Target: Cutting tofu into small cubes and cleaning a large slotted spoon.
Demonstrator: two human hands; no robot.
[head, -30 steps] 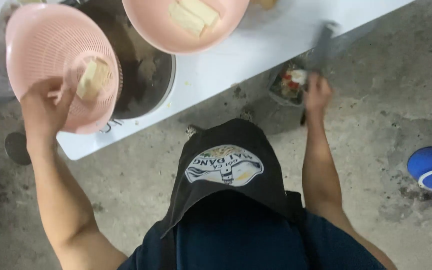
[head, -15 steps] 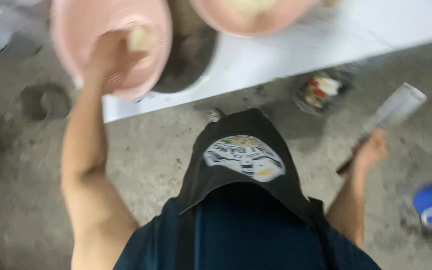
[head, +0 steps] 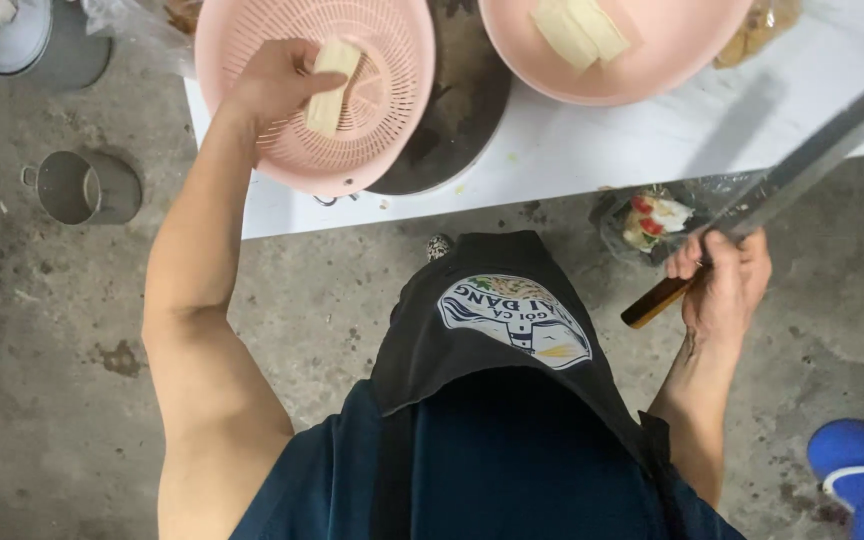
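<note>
**Cleaver held off the bench edge while a pale strip goes into the colander**

The left hand [head: 277,80] is closed on a pale, cream-coloured strip [head: 330,85] of block-cut food, pressing it against the inner wall of a pink plastic colander [head: 372,110]. The colander is round and ribbed with fine slots, and it sits tilted at the near edge of the white bench [head: 592,150], leaning on a dark round pan [head: 462,110]. Perched so, it could tip off the near edge if the hand pushes down on its low side.

The right hand [head: 724,285] is wrapped tight around the brown wooden handle of a cleaver [head: 802,160], whose long grey steel blade points up and away toward the far right corner of the bench. The blade hangs out over the concrete floor, past the bench's near edge; a careless swing might catch the bench edge or the smooth pink bowl [head: 652,70], which holds two more pale strips [head: 582,30]. A slack grip would drop the knife toward a blue shoe [head: 862,475] on the floor.

A clear plastic bag of scraps [head: 652,220] lies on the floor below the near edge. A dull metal cup [head: 87,187] and a lidded metal pot [head: 27,40] stand on the rough, stained floor to the left.
</note>
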